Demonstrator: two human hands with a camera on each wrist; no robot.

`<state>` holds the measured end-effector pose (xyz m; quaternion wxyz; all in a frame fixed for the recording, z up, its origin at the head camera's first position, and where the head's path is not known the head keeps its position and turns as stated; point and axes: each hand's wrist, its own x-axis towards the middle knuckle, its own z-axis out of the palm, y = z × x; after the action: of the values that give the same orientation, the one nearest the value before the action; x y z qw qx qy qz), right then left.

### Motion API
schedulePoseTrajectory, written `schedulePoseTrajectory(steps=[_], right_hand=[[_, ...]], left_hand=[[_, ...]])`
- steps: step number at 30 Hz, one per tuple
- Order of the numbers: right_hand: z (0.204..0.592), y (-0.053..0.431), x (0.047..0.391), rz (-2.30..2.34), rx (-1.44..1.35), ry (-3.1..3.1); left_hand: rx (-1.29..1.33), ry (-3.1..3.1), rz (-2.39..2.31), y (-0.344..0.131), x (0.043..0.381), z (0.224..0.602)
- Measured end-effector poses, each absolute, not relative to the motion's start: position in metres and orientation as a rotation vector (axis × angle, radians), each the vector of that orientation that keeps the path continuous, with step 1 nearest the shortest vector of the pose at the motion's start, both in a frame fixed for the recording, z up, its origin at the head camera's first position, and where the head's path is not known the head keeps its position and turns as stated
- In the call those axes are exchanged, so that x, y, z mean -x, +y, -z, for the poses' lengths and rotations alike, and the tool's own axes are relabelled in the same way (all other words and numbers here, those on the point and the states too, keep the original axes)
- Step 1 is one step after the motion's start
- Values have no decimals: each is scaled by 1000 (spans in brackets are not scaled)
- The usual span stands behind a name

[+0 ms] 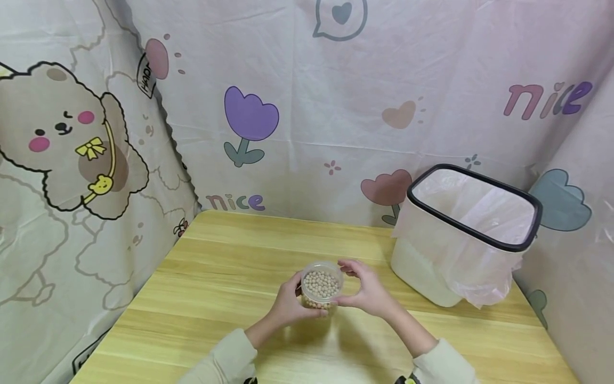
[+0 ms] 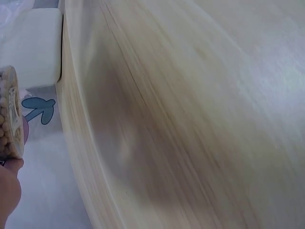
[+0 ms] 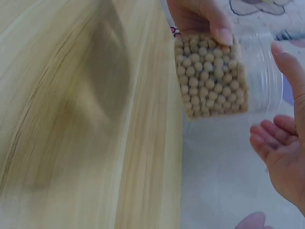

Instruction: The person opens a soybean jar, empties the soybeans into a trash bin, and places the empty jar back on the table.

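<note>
A clear plastic jar [image 1: 321,285] partly filled with small round beige balls [image 3: 209,78] is held above the table. My left hand [image 1: 290,306] grips the jar's side, its thumb across the front. Around the jar's upper right side, my right hand [image 1: 368,292] is spread with thumb and fingers apart. In the right wrist view its thumb lies close to the jar's rim, while the other fingers stay clear of the wall. Whether a transparent lid covers the top, I cannot tell. Only the jar's edge [image 2: 18,126] shows in the left wrist view.
A white bin [image 1: 422,272] with a black rim and a pale pink liner bag stands at the right of the wooden table [image 1: 216,282]. Printed cloth [image 1: 307,80] hangs behind the table and at both sides.
</note>
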<state>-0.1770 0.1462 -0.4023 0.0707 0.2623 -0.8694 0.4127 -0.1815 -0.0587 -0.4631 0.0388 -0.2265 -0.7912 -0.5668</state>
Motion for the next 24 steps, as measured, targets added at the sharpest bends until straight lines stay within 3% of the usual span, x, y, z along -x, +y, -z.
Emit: schedulePoseTrajectory(steps=[13,24], right_hand=[[401,121,170,-984,-656,-2691],[392,138,173,-1161,-923,-2707]], left_hand=[[699,-2401,1704,-47,173,448],[748,-2470,1756,-53,170,443]])
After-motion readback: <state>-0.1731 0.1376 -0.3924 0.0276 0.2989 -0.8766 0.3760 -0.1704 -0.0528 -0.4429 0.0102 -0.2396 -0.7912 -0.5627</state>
